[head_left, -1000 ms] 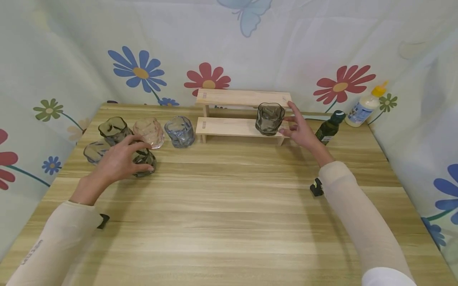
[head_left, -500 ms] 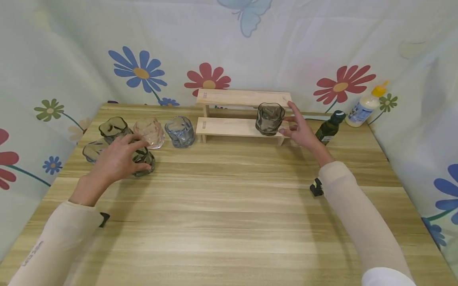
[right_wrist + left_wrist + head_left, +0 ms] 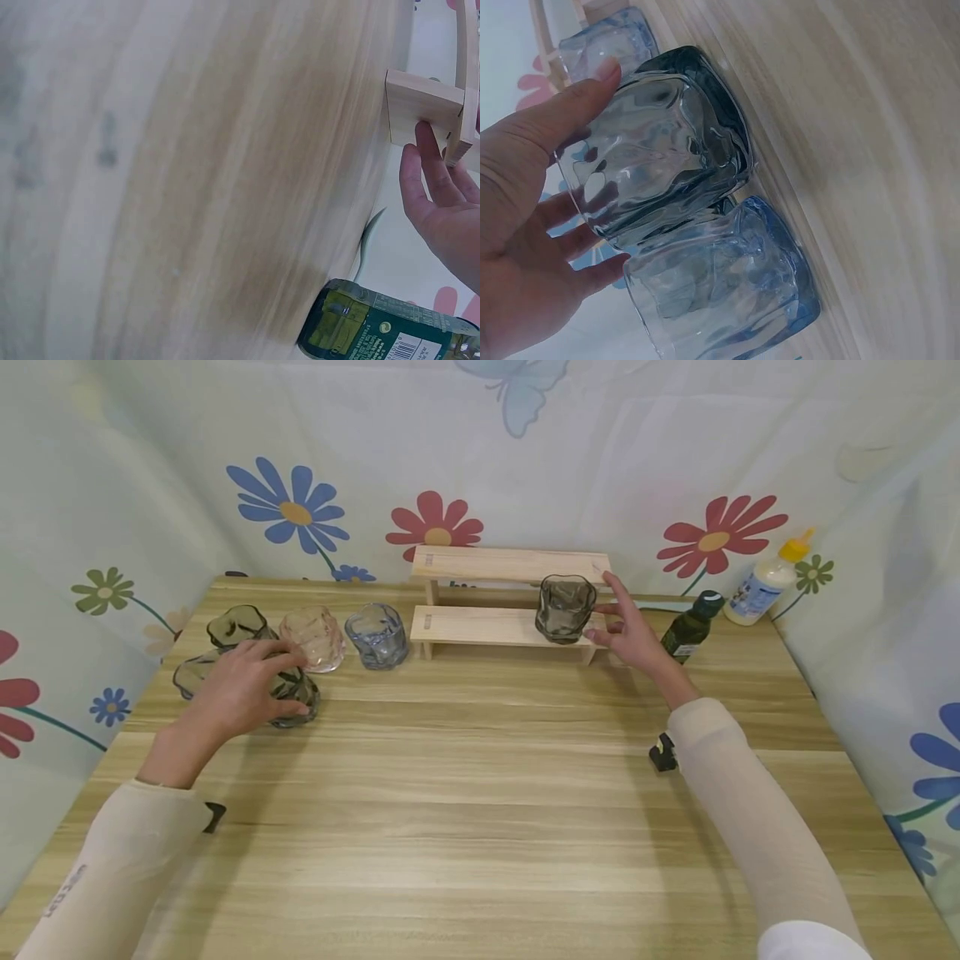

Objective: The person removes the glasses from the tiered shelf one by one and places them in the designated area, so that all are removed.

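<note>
My left hand [image 3: 236, 689] grips a dark grey wavy glass [image 3: 300, 693] at the left of the table, thumb on the near side. Seen from the left wrist, the fingers show through the glass wall and a pale blue glass [image 3: 720, 292] stands close beside it. My right hand [image 3: 633, 635] touches the right end of a two-tier wooden shelf [image 3: 472, 625] with fingers extended. On its lower tier, just left of those fingers, stands another dark grey glass [image 3: 566, 610].
Behind the left hand stand a dark glass [image 3: 237, 625], a pink glass [image 3: 315, 642] and a blue glass [image 3: 377, 639]. To the right are a green bottle [image 3: 688, 628] and a white bottle with a yellow cap [image 3: 761, 585]. A floral curtain [image 3: 525, 468] hangs behind the table.
My left hand has shifted slightly left with the dark grey glass, closer to the neighbouring glasses. The right hand and the glass on the shelf have stayed put.
</note>
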Demonstrator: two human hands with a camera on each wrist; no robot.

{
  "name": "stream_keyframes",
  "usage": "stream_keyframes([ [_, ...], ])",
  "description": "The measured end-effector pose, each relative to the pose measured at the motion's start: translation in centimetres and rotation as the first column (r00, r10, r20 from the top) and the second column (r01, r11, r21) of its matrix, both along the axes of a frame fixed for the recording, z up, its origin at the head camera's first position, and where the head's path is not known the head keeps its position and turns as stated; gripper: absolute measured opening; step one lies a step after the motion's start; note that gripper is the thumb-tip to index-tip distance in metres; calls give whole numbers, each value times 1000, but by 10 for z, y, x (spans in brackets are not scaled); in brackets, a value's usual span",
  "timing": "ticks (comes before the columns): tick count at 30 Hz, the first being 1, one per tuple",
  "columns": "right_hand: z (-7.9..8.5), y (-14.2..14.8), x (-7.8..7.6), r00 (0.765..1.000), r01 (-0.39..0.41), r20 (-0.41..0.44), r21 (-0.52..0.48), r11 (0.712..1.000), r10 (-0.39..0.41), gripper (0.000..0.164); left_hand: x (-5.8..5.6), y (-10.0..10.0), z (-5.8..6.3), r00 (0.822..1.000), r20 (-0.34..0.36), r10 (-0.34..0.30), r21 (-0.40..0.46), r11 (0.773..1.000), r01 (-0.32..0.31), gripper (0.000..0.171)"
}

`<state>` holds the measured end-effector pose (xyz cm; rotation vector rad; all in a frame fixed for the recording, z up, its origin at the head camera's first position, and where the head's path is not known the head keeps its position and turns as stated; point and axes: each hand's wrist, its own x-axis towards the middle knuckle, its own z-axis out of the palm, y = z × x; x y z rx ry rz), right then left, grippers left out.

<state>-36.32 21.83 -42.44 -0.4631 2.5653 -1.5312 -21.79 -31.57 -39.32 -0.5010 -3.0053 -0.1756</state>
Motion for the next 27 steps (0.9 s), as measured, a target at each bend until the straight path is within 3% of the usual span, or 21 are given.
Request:
stream_keyframes([
  [8,1,-1,-1,1000,-4,3,1,1000,4,94,0,-5,-1,1000,-8,-3,64,998,4,69],
  [17,4,-1,0,1000,-3,-3,17,1000,3,94,-8,6,11,987,-161,-26,215,975,61,73],
  [22,4,0,2,1000,0,6,18,1000,0,93,-15,24,24,994,-102,-30,281,958,58,72],
  [27,5,-1,4,1000,1,21,22,1000,-2,94,-29,50,31,991,-91,-96,354,927,122,74],
])
